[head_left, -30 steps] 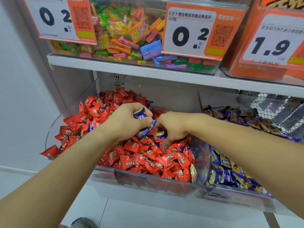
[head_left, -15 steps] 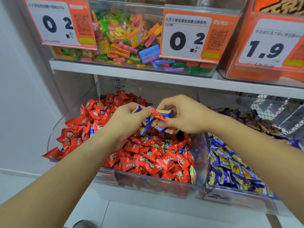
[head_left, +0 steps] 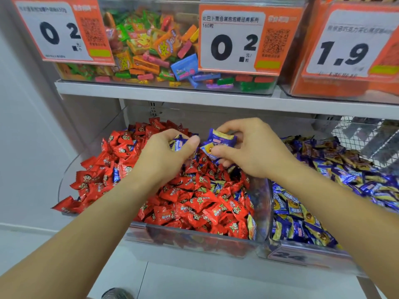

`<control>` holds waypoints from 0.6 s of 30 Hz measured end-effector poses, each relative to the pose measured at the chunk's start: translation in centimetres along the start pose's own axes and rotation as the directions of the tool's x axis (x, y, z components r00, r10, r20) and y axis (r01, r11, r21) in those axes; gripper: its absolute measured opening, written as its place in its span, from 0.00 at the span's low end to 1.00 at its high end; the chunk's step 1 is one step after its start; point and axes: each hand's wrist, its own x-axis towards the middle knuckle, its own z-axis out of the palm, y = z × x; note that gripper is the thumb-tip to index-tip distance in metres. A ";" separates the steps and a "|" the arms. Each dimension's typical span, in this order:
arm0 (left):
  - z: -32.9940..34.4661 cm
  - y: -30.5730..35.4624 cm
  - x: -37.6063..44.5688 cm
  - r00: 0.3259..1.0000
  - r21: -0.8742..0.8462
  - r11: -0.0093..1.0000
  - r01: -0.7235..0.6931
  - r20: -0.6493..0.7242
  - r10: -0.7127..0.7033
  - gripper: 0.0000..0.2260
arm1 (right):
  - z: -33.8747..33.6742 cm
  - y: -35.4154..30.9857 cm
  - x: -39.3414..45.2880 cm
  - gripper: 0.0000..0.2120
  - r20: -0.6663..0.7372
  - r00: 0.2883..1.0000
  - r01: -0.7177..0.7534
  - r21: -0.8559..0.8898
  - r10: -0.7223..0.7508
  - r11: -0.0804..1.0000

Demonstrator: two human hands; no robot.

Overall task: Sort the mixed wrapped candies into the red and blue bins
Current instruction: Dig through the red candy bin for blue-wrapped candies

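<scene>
Two hands (head_left: 166,154) (head_left: 248,147) on blue candies (head_left: 220,140)

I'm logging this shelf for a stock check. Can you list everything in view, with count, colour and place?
red candies: many, red, heaped in the left clear bin
blue candies: many, blue and yellow, right clear bin; a few strays among the red
held candies: a few, blue, in both hands above the red heap
mixed sweets: many, multicoloured, clear bin on upper shelf
price tags: three, orange and white, upper bin fronts
shelf: one, white, above the lower bins
left hand: grips blue candies
right hand: pinches blue candies
</scene>
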 end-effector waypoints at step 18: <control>11.6 8.9 -2.4 0.941 -0.082 0.958 -0.273 0.183 0.284 0.08 | -6.7 6.2 -8.1 0.15 -0.354 0.924 -0.021 0.333 0.146 0.943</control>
